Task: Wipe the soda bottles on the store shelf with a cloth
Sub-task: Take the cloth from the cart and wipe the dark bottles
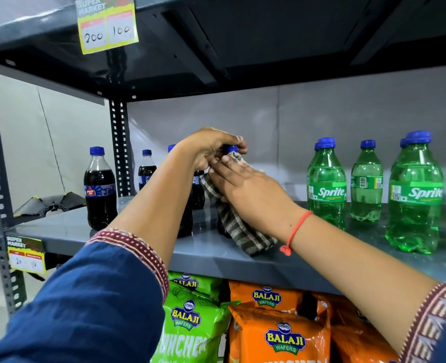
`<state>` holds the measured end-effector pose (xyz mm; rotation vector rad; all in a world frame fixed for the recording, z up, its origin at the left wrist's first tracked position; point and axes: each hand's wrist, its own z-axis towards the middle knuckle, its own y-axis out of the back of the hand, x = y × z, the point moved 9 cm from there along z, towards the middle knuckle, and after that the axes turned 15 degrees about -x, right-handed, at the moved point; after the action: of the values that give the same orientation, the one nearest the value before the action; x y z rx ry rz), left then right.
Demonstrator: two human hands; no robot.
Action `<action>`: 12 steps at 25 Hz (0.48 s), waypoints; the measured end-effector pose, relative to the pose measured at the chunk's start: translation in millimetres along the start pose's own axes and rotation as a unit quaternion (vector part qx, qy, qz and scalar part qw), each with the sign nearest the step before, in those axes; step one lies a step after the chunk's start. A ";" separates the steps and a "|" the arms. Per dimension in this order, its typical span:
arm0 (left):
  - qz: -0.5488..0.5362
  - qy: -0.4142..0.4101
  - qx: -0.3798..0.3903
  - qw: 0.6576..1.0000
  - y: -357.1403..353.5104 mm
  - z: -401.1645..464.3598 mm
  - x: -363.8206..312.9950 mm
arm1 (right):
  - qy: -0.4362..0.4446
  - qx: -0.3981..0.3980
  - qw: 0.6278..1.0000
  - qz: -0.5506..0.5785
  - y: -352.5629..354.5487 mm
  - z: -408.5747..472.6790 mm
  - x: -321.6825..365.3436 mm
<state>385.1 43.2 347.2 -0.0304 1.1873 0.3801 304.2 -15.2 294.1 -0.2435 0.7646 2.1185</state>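
Fingers of the left hand (pixel 211 148) pinch the blue cap of a cola bottle (pixel 223 226) on the grey shelf (pixel 138 231); the right hand (pixel 248 189) presses a striped cloth (pixel 240 231) flat against its side. Sprite bottles (pixel 326 184) stand right.

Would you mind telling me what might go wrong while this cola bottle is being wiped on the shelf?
1. The left hand steadies the cola bottle only by its cap; a firm push from the right hand with the striped cloth could tip it.
2. Other cola bottles stand close by on the left and could be knocked over.
3. The cloth's loose end lies at the shelf edge and might snag or drag.
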 end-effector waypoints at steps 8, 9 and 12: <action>-0.009 -0.002 0.000 1.000 -1.5 -1.5 -1.6 | 0.031 0.008 0.999 0.003 -0.2 4.2 1.5; -0.012 0.004 0.002 1.000 -2.0 -1.9 -1.1 | 0.001 -0.005 1.000 0.011 2.0 7.9 -4.9; -0.004 0.000 0.004 1.000 -1.1 -1.6 -0.9 | 0.007 0.033 0.999 0.001 -11.5 -3.9 0.3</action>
<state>383.7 41.6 347.2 -0.0280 1.1882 0.3673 312.6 -12.2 285.9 -0.2209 0.8426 2.0918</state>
